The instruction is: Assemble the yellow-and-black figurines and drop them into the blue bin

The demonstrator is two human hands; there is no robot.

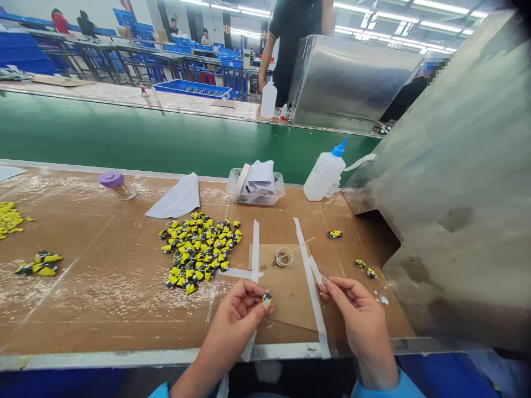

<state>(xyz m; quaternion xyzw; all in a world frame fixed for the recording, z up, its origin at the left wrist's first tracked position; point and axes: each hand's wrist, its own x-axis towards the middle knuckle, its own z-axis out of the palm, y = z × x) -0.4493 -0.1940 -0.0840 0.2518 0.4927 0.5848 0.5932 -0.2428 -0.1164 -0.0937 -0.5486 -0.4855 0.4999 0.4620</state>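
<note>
Between the thumb and fingers of my left hand [243, 312] is a small black, white and yellow piece [266, 297], above the near part of a taped cardboard sheet [292, 298]. My right hand [357, 309] pinches a thin wooden stick [325, 278] just right of the sheet, apart from the left hand. On the sheet stands a small clear round cup [284, 257] with another thin stick [302, 244] leaning across it. A large pile of yellow and black pieces [199, 249] lies left of the sheet.
Along the table's back are a purple-lidded jar [111, 178], grey cloth [176, 198], clear tub [279, 190] and white bottle [323, 177]. A metal housing [452, 193] bounds the right. A green belt [124, 135] runs behind; a person [290, 44] stands beyond it.
</note>
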